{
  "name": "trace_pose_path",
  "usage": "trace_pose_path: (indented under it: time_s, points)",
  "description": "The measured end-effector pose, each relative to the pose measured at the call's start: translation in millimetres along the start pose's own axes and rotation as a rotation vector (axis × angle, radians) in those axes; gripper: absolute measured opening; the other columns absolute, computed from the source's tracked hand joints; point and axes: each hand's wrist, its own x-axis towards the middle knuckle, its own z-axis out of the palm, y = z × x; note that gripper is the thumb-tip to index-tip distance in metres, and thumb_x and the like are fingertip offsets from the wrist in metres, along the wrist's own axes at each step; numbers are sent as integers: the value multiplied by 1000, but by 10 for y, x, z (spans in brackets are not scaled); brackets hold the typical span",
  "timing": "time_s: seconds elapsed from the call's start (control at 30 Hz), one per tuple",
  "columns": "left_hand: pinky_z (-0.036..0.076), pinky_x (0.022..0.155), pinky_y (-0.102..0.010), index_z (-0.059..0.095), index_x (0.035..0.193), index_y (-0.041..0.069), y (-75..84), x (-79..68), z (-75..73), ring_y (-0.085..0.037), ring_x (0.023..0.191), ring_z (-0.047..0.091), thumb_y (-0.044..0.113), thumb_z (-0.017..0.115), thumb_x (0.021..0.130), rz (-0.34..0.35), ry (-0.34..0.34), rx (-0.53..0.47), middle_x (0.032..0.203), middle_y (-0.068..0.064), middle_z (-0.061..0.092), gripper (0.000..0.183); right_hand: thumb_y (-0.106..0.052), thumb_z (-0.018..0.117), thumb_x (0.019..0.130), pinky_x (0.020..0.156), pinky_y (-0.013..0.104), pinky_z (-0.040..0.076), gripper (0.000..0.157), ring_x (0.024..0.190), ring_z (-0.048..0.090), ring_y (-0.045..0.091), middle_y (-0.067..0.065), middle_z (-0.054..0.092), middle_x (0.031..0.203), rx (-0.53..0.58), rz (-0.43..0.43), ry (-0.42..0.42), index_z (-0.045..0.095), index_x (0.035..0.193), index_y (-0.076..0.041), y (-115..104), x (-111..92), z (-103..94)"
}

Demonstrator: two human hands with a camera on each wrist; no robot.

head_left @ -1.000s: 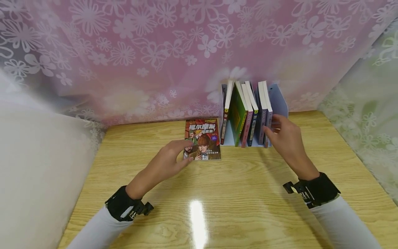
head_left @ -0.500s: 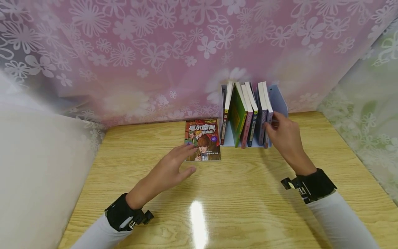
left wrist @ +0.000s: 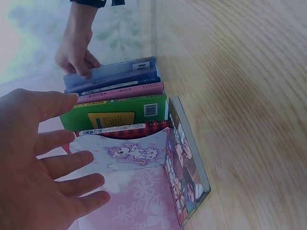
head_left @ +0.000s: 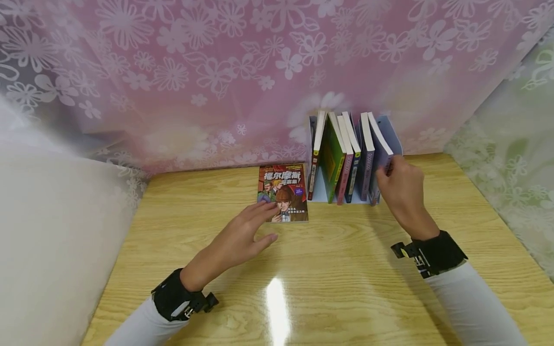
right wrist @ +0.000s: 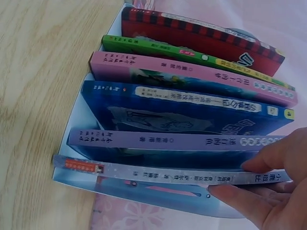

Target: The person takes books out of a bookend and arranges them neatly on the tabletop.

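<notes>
My right hand (head_left: 403, 192) pinches the rightmost book (right wrist: 144, 173), a thin one with a pale bluish spine, between thumb and fingers. This book tilts right, apart at its top from the purple-spined book (right wrist: 177, 140) beside it. Both stand in a light blue book rack (head_left: 393, 134). My left hand (head_left: 242, 235), fingers extended, holds nothing and is over the lower left of a comic-style book (head_left: 283, 185) lying flat on the table; whether it touches cannot be told. In the left wrist view, my left palm and spread fingers are apart from the books.
Also upright in the rack are a blue book (right wrist: 187, 112), a pink-spined book (right wrist: 192, 76), a green book (head_left: 332, 163) and a red-and-black checked book (right wrist: 201, 40). Behind the wooden table (head_left: 216, 307) hangs a pink flowered curtain (head_left: 207, 86); a white surface (head_left: 52, 240) is at left.
My right hand has tipped the rightmost book's top to the right, opening a gap from the purple one. My left hand has shifted slightly down and right, its fingers straightening over the flat book.
</notes>
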Motion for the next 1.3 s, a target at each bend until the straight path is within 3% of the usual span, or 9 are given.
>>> trace_pose_path:
  time_s: [0.23, 0.5, 1.0, 1.3]
  points:
    - [31, 108, -44, 46, 139, 11, 26, 17, 23, -21, 137, 27, 32, 63, 92, 6, 1, -19, 145, -7, 42, 54, -6, 57, 83, 41, 46, 39, 17, 46, 53, 34, 23, 58, 58, 8, -44, 14, 55, 70, 6, -15, -78, -95]
    - [30, 109, -42, 44, 141, 14, 54, 70, 37, -21, 136, 28, 27, 62, 92, 18, 18, -11, 145, -5, 42, 54, -5, 56, 82, 46, 51, 49, 17, 57, 64, 37, 27, 66, 71, 51, -73, 23, 63, 83, 9, -74, -157, -233]
    - [28, 110, -40, 41, 143, 13, 129, 147, 43, -17, 136, 28, 24, 64, 91, 18, 29, -32, 146, -5, 41, 58, -7, 55, 82, 39, 45, 44, 23, 55, 64, 34, 26, 67, 70, 60, -101, 40, 67, 91, 11, -294, -247, -484]
    - [25, 111, -41, 40, 143, 10, 163, 185, 56, -17, 136, 28, 25, 65, 90, 25, 25, -47, 146, -5, 41, 60, -9, 57, 82, 43, 46, 49, 24, 59, 66, 32, 25, 68, 73, 74, -111, 41, 67, 91, 10, -420, -296, -642]
